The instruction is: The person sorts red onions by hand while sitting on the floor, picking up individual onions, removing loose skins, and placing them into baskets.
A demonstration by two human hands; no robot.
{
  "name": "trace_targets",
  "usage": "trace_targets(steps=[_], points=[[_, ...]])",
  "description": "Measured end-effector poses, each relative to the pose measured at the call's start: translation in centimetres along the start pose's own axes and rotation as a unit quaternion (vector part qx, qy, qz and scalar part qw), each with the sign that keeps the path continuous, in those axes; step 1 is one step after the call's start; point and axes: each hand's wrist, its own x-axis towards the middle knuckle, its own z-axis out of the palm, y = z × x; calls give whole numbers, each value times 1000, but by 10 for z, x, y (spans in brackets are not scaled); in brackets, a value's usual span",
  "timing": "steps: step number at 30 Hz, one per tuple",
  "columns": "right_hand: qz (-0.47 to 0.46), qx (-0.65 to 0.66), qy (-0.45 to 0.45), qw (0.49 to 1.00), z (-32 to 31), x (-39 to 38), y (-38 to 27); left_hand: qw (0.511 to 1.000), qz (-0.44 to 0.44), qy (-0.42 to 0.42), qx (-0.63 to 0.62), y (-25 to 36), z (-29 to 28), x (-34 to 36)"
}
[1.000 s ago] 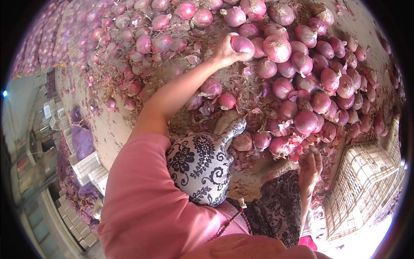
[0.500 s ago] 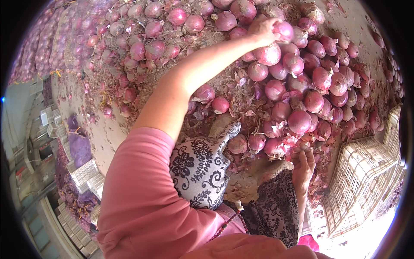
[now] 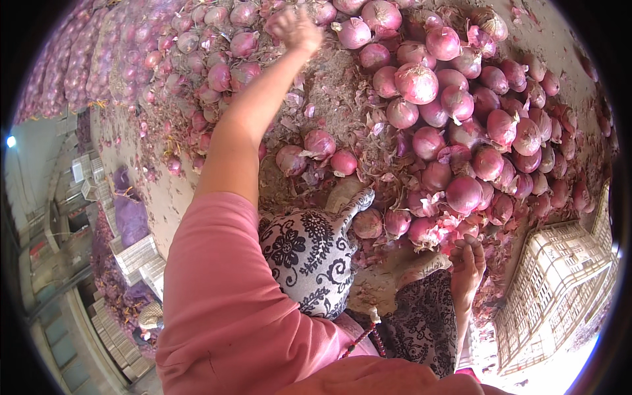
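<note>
My left hand [image 3: 295, 30] is stretched out at the far top of the head view, over the scattered red onions [image 3: 244, 45] on the left. Motion smears its fingers, and whether anything is in them cannot be made out. A red onion [image 3: 442, 43] lies on the far part of the large heap of onions [image 3: 487, 162] to the right. Low at the near edge of that heap is my right hand [image 3: 467, 273], its fingers curled together beside loose, peeling skins [image 3: 434, 232]. What those fingers hold, if anything, is hidden.
White plastic crates [image 3: 550, 276] stand at the right. Filled mesh sacks of onions [image 3: 72, 76] line the far left, with a purple sack [image 3: 130, 214] nearer. A few onions [image 3: 318, 144] lie close to my patterned trouser knee [image 3: 306, 257]. Dry skins litter the ground.
My left hand has let go of the onion at the far part of the heap and swung left over the scattered onions. The right hand has stayed near the heap's edge.
</note>
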Motion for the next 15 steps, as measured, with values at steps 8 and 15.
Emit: trace_targets(steps=[8,15], points=[[-7,8,-6,1000,12,1,-1,960,-33,-277,-6,-61,-5,45],[-19,-26,-41,999,13,9,7,932,23,-320,-171,-62,-29,-31]])
